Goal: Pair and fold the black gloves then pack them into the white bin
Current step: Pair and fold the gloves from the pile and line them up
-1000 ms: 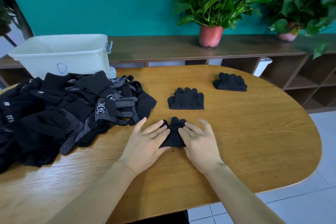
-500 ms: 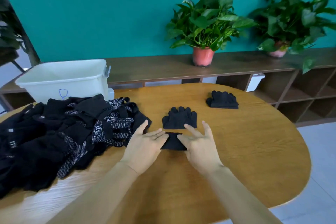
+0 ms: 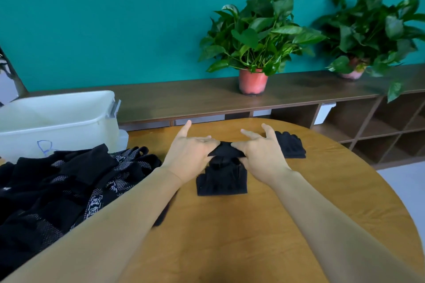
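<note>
Glove bundle [image 3: 226, 150], black and folded small, was pinched at its two ends. The left hand [image 3: 190, 151] gripped the left end and the right hand [image 3: 262, 151] the right end. Each hand's thumb and first finger stuck out free while the other fingers curled onto the cloth. Its long axis ran left to right between the hands; which way its fingers pointed could not be told. It hung just over the far edge of a second folded pair [image 3: 222, 181], which lay flat on the wooden table [image 3: 230, 236] with its straight edge toward the person. A third folded pair [image 3: 292, 148] lay just beyond the right hand, fingertips pointing away. The loose glove pile [image 3: 57, 186] sprawled at the left, touching the white bin [image 3: 57, 119] behind it.
</note>
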`<state>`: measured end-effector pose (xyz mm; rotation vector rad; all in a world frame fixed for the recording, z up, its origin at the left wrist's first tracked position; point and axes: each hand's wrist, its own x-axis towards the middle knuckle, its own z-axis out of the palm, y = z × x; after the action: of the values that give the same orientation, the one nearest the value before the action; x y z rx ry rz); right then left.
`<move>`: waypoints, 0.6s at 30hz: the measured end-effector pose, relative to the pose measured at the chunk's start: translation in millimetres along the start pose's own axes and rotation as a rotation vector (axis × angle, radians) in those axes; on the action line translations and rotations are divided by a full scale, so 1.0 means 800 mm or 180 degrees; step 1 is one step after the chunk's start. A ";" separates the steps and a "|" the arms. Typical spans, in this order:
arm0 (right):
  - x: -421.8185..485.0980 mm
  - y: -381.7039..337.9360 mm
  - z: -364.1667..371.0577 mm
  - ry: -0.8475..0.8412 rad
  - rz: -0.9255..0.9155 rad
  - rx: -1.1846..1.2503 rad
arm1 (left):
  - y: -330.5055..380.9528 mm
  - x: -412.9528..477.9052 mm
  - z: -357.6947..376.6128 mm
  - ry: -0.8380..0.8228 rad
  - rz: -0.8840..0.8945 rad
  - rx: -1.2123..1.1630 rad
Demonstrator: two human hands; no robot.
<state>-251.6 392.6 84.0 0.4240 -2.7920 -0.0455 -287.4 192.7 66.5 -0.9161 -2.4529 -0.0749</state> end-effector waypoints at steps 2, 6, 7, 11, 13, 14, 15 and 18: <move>0.021 0.012 0.006 -0.0004 0.0014 -0.0160 | -0.009 0.018 0.013 -0.0038 -0.0077 -0.0024; 0.032 0.016 0.034 0.0520 -0.0087 -0.0491 | -0.014 0.024 0.040 0.0219 -0.0109 0.0048; 0.026 0.014 0.052 0.0583 -0.0130 -0.0440 | -0.013 0.014 0.053 0.0113 -0.0109 0.0085; -0.018 -0.002 0.123 0.0229 -0.0533 -0.0491 | 0.005 -0.043 0.104 -0.0399 0.0091 0.0060; -0.025 -0.002 0.136 0.0344 -0.0570 -0.0538 | 0.005 -0.056 0.116 -0.0345 0.0079 0.0037; -0.025 -0.002 0.136 0.0390 -0.0554 -0.0559 | 0.004 -0.057 0.117 -0.0299 0.0056 0.0051; -0.025 -0.002 0.134 0.0432 -0.0549 -0.0550 | 0.004 -0.056 0.114 -0.0280 0.0037 0.0070; -0.023 -0.003 0.123 0.0526 -0.0496 -0.0500 | 0.004 -0.052 0.102 -0.0236 -0.0003 0.0151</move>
<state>-265.2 394.4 -15.2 0.5769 -2.5658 -0.2515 -295.5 189.1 -24.8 -0.9124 -2.5120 0.0174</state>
